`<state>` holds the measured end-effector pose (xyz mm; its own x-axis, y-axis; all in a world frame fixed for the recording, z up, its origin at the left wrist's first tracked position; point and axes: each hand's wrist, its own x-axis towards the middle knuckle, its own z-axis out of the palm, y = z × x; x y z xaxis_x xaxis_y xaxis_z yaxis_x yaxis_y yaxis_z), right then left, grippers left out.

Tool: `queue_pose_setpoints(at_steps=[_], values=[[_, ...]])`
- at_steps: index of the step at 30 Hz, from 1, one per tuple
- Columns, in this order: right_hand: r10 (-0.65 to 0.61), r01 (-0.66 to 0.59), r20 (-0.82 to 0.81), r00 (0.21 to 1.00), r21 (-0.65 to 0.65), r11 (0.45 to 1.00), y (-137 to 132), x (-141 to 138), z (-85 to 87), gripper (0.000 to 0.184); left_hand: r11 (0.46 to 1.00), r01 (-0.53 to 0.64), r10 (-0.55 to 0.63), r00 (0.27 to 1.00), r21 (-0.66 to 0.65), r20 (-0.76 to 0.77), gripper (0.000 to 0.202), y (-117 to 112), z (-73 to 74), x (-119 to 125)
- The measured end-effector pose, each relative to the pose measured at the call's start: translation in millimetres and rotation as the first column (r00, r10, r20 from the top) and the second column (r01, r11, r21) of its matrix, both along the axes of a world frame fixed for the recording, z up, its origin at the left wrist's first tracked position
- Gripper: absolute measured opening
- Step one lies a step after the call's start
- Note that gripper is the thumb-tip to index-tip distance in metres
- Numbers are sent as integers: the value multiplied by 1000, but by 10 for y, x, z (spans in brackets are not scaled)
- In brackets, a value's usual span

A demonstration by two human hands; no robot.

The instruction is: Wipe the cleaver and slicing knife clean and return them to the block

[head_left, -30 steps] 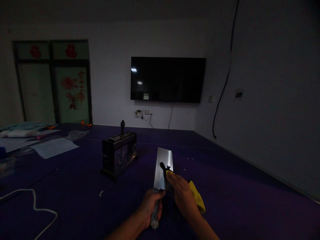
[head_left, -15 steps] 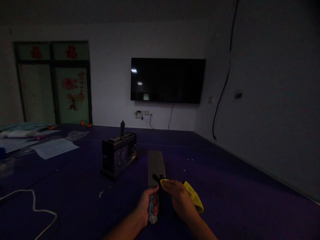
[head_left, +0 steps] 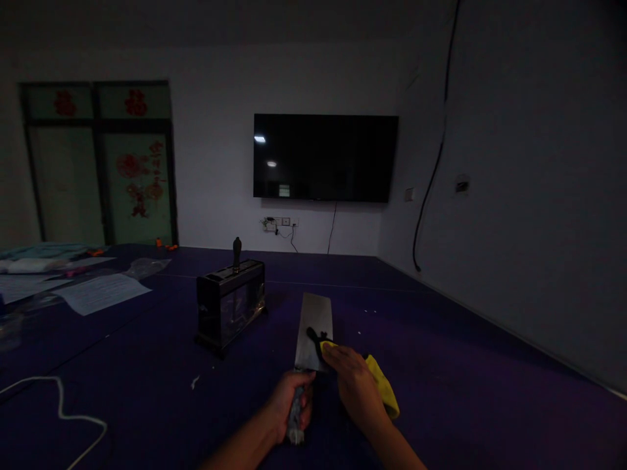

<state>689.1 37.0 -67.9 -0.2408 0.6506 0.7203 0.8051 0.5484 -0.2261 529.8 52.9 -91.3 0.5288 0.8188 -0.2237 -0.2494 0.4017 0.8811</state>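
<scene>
My left hand (head_left: 290, 406) is wrapped round the handle of a cleaver (head_left: 308, 320), which points away from me with its broad flat blade facing up. The handle looks covered in crinkled clear plastic. In my right hand (head_left: 356, 382) is a yellow cloth (head_left: 382, 386) with a dark side, pressed against the lower right part of the blade. The fingers lie over the cloth and hide some of it. To the left of the cleaver stands a black knife block (head_left: 230, 303) with see-through sides and one dark handle sticking up from its top.
A purple-blue surface (head_left: 431, 378) spreads out in front. At the left are printed sheets (head_left: 102, 292), clear plastic wrapping (head_left: 147, 266) and a white cable (head_left: 61, 405). White scraps (head_left: 194, 382) lie about. A television (head_left: 326, 158) hangs on the far wall.
The cleaver's blade has swung to the right and turned, catching more light. My right hand has shifted slightly to the right, with the cloth still on the blade.
</scene>
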Motion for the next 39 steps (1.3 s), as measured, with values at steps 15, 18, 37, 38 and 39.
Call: queue_pose_setpoints(at_steps=[15, 18, 37, 38, 39], values=[[-75, 89, -91, 993, 165, 982, 126, 193, -44, 53, 985, 147, -144, 989, 88, -45, 39, 5, -37, -22], [-62, 74, -82, 995, 150, 986, 112, 160, -42, 54, 992, 109, -107, 994, 69, -34, 35, -16, -15, -18], [47, -46, 11, 999, -62, 997, -32, -30, 62, 52, 994, 1, 8, 996, -105, 91, 36, 56, 10, -32], [44, -44, 10, 999, -50, 998, -26, -25, 58, 52, 994, 16, -7, 996, -108, 86, 35, 52, 19, -35], [37, -37, 5, 999, -36, 999, -18, -19, 53, 51, 994, 31, -23, 996, -109, 81, 34, 48, 28, -38]])
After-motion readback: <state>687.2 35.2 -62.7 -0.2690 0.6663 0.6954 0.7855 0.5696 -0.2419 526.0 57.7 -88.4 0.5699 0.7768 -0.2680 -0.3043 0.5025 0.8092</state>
